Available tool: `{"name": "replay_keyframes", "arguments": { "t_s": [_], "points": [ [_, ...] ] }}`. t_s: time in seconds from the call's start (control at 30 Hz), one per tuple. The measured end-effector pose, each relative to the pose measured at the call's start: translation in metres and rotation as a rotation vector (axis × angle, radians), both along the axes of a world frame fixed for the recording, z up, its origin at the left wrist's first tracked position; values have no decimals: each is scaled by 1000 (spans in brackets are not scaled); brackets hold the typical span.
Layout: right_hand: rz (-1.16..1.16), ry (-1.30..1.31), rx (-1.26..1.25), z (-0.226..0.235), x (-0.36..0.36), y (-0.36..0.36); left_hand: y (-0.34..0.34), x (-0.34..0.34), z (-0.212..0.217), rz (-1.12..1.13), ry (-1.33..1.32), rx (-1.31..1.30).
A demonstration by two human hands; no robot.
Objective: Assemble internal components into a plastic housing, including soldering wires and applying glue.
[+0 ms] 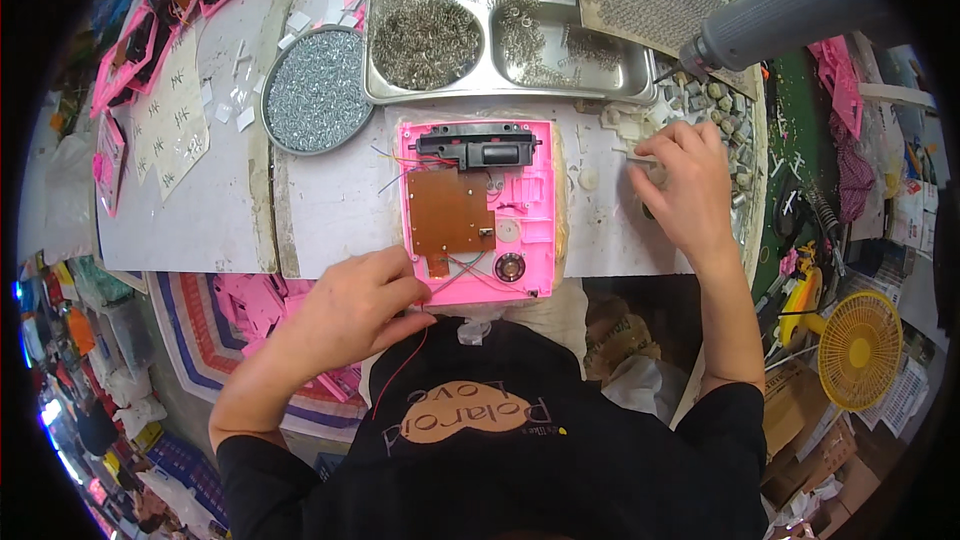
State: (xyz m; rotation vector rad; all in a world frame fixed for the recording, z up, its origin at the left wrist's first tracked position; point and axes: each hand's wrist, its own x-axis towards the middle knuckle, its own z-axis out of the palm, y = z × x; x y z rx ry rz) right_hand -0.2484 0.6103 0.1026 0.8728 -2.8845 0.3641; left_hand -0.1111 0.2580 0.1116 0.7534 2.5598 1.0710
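A pink plastic housing [546,210] lies open in front of me, holding a brown circuit board [446,212], a black plastic module [490,151], a small round speaker [510,267] and thin wires. My left hand [362,305] is closed at its near left corner, fingers over the edge and thumb below. A red wire [400,370] hangs down from between finger and thumb. Off to the right, my right hand [690,185] has its fingers curled together beside a heap of small metal motors [738,130]. Whatever sits under its fingertips is mostly hidden.
Behind the housing stands a steel compartment tray [485,85] of small springs. Left of it is a round dish of screws [318,90]. A grey powered screwdriver [790,18] reaches in from the upper right. A yellow fan [860,350] stands at the right.
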Motion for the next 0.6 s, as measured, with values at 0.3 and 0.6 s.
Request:
{"name": "replay_keyframes", "arguments": {
  "t_s": [0.3,0.6],
  "points": [
    [79,91,71,-9,-7,2,85,-182,6,75,372,-277],
    [-67,-166,-347,21,14,21,129,-233,-7,76,301,-550]
  ]
}}
